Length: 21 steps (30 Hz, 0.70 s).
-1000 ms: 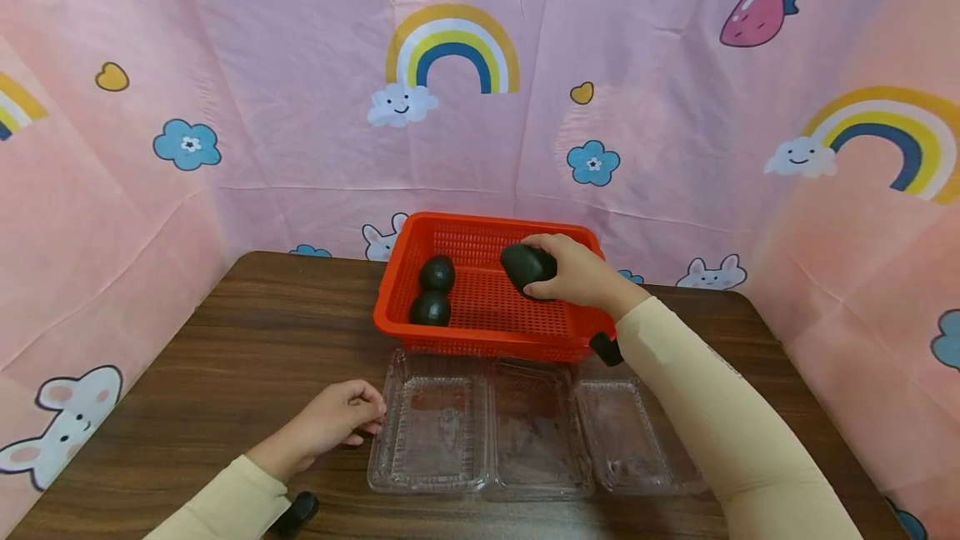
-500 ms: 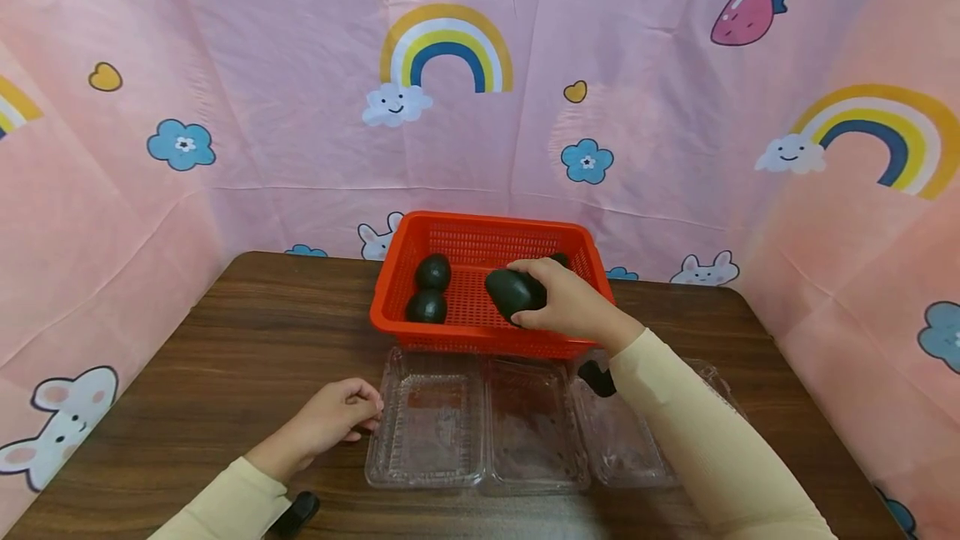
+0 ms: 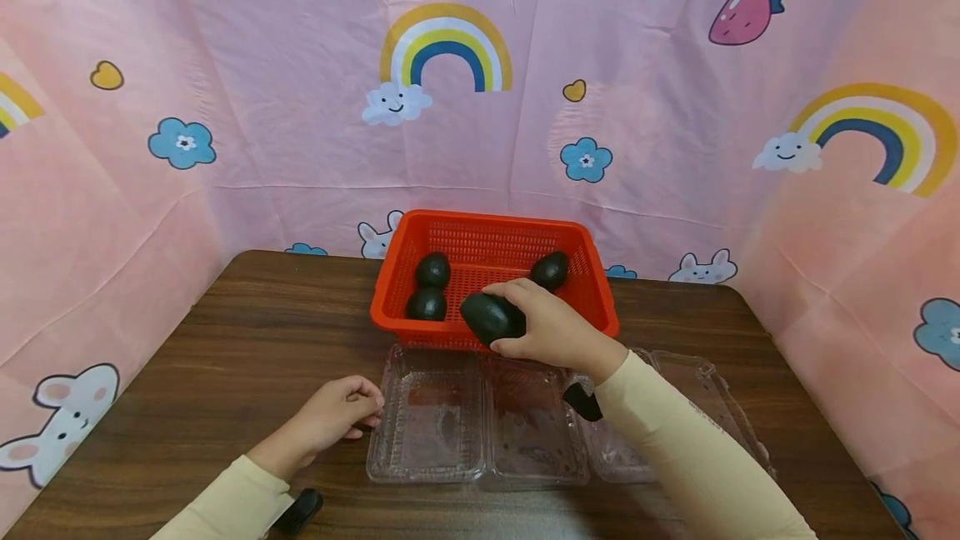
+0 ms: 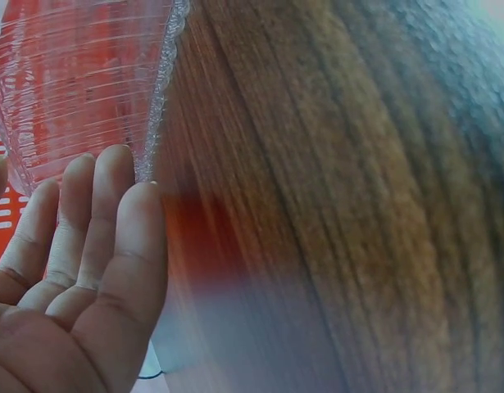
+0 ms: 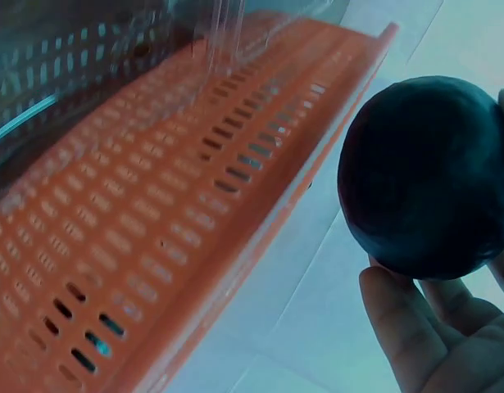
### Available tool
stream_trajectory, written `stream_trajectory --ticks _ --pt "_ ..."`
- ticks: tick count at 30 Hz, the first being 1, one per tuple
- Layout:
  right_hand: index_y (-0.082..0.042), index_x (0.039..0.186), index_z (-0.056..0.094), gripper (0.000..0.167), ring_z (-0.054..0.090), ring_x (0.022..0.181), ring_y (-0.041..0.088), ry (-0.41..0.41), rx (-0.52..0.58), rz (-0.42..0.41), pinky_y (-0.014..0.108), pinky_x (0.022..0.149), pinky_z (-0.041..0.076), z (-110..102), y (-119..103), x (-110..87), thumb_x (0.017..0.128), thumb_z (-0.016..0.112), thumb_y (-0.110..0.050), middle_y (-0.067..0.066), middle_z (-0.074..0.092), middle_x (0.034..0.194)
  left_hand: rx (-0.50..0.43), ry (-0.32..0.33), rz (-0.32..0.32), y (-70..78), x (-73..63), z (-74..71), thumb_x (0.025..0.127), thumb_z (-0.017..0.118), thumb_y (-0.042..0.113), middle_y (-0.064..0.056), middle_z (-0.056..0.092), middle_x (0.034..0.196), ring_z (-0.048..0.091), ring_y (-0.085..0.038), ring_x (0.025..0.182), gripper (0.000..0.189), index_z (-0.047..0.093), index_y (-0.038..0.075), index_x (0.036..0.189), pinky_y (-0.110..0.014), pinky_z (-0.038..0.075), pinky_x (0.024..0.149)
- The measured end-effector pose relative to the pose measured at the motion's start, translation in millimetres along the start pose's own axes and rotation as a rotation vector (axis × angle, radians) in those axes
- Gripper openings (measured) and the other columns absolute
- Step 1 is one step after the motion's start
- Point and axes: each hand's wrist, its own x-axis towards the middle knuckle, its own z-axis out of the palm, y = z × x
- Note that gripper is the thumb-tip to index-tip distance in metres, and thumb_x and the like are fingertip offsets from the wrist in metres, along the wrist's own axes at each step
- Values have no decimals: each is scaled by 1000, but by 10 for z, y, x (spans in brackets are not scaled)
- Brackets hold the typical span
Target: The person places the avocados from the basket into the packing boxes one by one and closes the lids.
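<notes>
A dark green avocado (image 3: pixel 491 317) is gripped in my right hand (image 3: pixel 551 327), above the front rim of the red basket (image 3: pixel 495 220). The right wrist view shows the avocado (image 5: pixel 428 176) against the fingers, beside the basket's slotted wall. My left hand (image 3: pixel 341 415) rests at the left edge of a clear plastic container (image 3: pixel 435 423). In the left wrist view its fingers (image 4: pixel 112 176) are fairly straight and meet the container's rim. Inside the basket, two avocados (image 3: pixel 432 272) sit at the left and another avocado (image 3: pixel 551 271) at the right.
More clear containers stand to the right: a middle container (image 3: pixel 532 432) adjoins the first, and a third container (image 3: pixel 615 448) is partly behind my right forearm. A clear plastic piece (image 3: pixel 705 394) lies farther right on the wooden table (image 3: pixel 187 373). A patterned cloth (image 3: pixel 480 148) hangs behind.
My right hand has carried the avocado from over the basket's middle toward me and slightly left, to the front rim. An avocado at the basket's right has come into view. The left hand stays put.
</notes>
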Motion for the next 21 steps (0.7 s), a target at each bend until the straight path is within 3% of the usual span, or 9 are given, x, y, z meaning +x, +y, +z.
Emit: stream_trajectory --ticks 21 --pt "-23 139 49 64 51 105 14 -66 -7 -42 34 86 49 291 -238 -165 81 77 -29 0 50 130 12 26 -30 43 -5 21 95 54 10 -9 69 91 66 -20 83 17 59 -5 102 -36 52 67"
